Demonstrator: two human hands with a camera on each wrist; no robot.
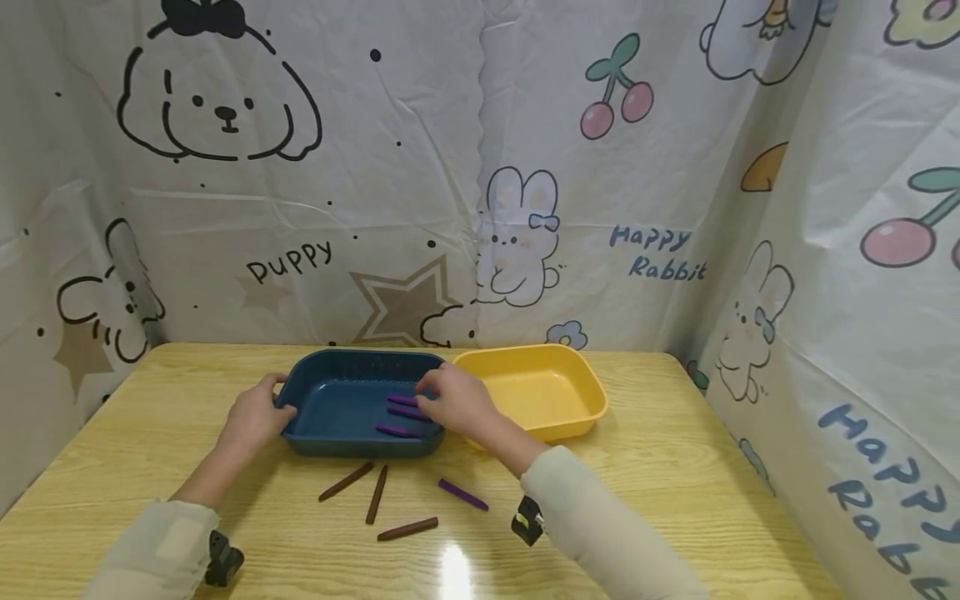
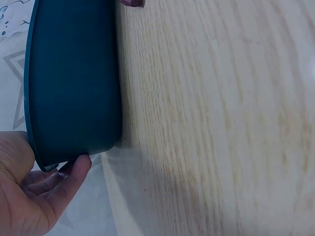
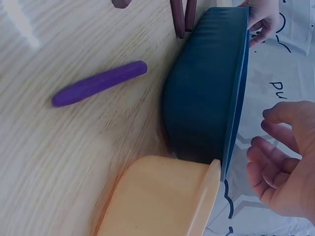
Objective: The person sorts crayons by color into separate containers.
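My left hand grips the left end of a dark blue plastic basin, thumb over the rim and fingers against the outer wall. Three purple crayons lie inside, toward its right side. Over that right end hovers my right hand, its fingers loosely bent; the right wrist view shows this hand above the rim with nothing between thumb and fingers. In front of the basin, a purple crayon and three brown crayons lie scattered on the wooden table.
A yellow basin stands directly to the right of the blue one, their rims meeting. Behind the table hangs a white cloth printed with cartoon animals, and it continues along both sides.
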